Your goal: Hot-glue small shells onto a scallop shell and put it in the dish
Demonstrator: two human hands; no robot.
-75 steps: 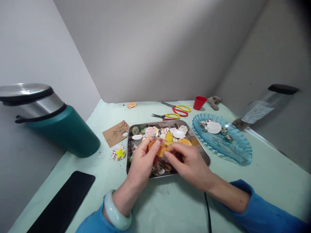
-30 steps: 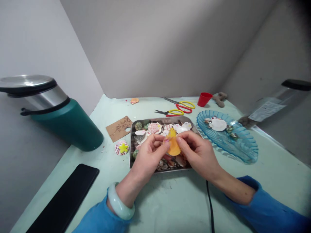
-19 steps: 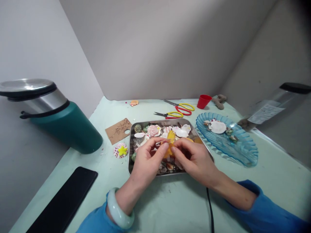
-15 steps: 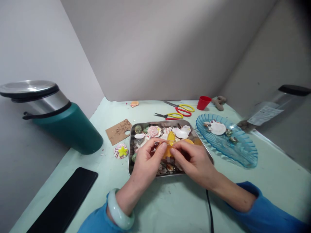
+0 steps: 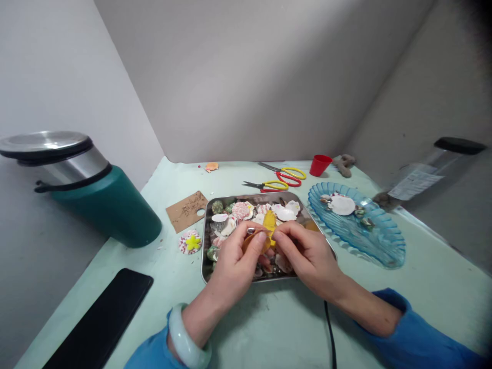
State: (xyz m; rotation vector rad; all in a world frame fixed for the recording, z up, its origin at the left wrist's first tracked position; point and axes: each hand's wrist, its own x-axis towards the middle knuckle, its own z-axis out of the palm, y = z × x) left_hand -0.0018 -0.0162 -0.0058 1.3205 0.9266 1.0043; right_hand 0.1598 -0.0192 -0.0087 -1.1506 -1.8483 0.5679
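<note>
My left hand point(image 5: 234, 261) is closed on an orange scallop-like shell point(image 5: 264, 247), held between thumb and fingers over the metal tray point(image 5: 203, 256). A small shiny silver piece point(image 5: 250, 231) shows at its index finger; I cannot tell if it is a ring or something held. My right hand point(image 5: 309, 251) pinches close beside the shell's right edge. Whatever lies between its fingertips is too small to make out. Behind the fingertips a bright yellow piece point(image 5: 269, 220) rests among the shells. White, pink-speckled and green shells point(image 5: 241, 210) fill the tray, partly hidden by both hands.
Left of the tray lie a brown card point(image 5: 184, 210), a speckled shell with a yellow star shape point(image 5: 190, 242), a black flat object point(image 5: 103, 318) and a green bottle point(image 5: 111, 205). Behind are scissors point(image 5: 269, 185) and a red cup point(image 5: 320, 165). A blue dish point(image 5: 384, 248) stands right.
The orange shell has turned and shifted slightly left in my left hand. My right fingertips have moved a little right, away from its middle. The whole view has shifted slightly.
</note>
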